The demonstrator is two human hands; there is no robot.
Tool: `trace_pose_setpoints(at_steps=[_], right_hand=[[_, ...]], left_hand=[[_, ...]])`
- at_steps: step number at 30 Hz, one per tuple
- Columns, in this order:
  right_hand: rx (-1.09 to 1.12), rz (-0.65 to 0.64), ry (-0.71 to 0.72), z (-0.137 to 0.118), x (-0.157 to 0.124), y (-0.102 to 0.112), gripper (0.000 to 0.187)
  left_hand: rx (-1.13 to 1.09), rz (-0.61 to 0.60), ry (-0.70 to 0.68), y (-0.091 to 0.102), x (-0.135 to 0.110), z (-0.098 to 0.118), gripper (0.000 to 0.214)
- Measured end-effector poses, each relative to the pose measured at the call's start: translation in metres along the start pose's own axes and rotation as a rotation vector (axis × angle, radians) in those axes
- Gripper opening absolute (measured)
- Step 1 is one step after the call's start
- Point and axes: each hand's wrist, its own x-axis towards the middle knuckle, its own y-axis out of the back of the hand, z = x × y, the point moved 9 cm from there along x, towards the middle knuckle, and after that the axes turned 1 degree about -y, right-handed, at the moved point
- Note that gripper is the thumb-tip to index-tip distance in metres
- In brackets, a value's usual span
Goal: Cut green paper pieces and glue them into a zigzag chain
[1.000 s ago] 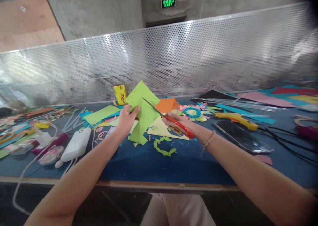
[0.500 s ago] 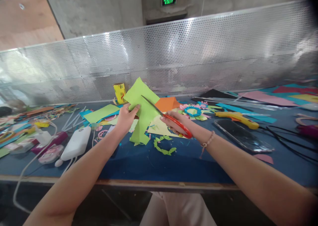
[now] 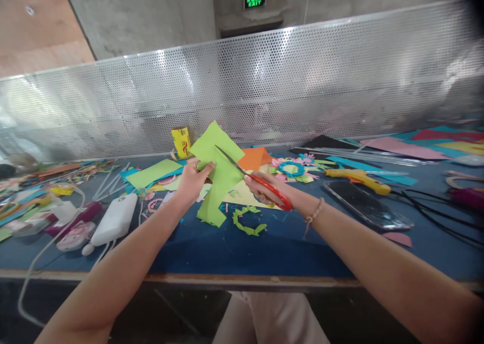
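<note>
While the paper (image 3: 222, 176) was held up by its left edge, clamped between the thumb and fingers of the left hand (image 3: 193, 180), the scissors (image 3: 269, 184) were gripped by the red handle in the closed right hand (image 3: 279, 182), just right of the paper. The paper's long axis was held roughly upright; that of the scissors was slanted across it, with the tip pointed up and left, above the left thumb. Only one blade was plainly seen, over the paper's near face; whether the other was set behind it could not be told. A green ring (image 3: 238, 222), open on one side, was laid on the table (image 3: 204, 255) below and right of the paper, and a flower (image 3: 293, 168) was placed farther right of it. High above the paper, "EXIT" could be read on a lit sign (image 3: 254, 0), under the characters "安全出口". On the yellow packet (image 3: 181, 141), left of and behind the paper, the print could not be made out.
</note>
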Motion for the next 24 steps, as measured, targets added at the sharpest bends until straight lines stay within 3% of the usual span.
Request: trace_pose_setpoints(at_steps=[5,16,19,22,24], right_hand=[[0.016,-0.031,0.039,-0.007,-0.003,-0.008,0.033],[-0.393,0.087,0.109,-0.007,0.001,0.004,0.032],[-0.323,0.104,0.057,-0.005,0.003,0.007,0.031],[-0.116,0.083,-0.071,0.004,0.005,0.008,0.031],[-0.02,0.05,-0.075,0.005,0.006,0.006,0.032]], left_hand=[[-0.017,-0.051,0.036,-0.009,-0.006,0.0,0.032],[-0.024,-0.061,0.022,-0.008,-0.005,0.0,0.032],[-0.034,-0.066,0.024,-0.008,-0.004,-0.001,0.032],[-0.035,-0.063,0.026,-0.007,-0.004,-0.002,0.032],[-0.023,-0.071,0.023,-0.007,-0.004,-0.001,0.033]])
